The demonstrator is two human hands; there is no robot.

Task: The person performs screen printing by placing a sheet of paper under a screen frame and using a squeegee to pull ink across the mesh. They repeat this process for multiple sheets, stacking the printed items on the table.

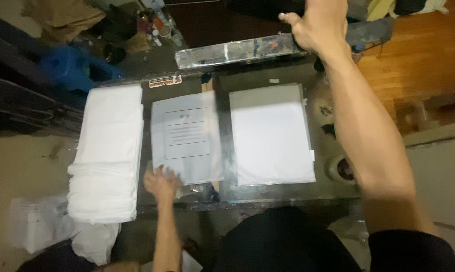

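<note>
Dark worktable [222, 196] held a blank sheet [273, 133]. Left of it, left hand [161, 182] pinched a printed sheet [186, 137]; beyond, right hand [315, 25] gripped a squeegee [235, 51], raised clear.

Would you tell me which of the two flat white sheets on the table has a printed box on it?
The middle sheet, with the left hand at its lower corner. The sheet to its right is blank.
</note>
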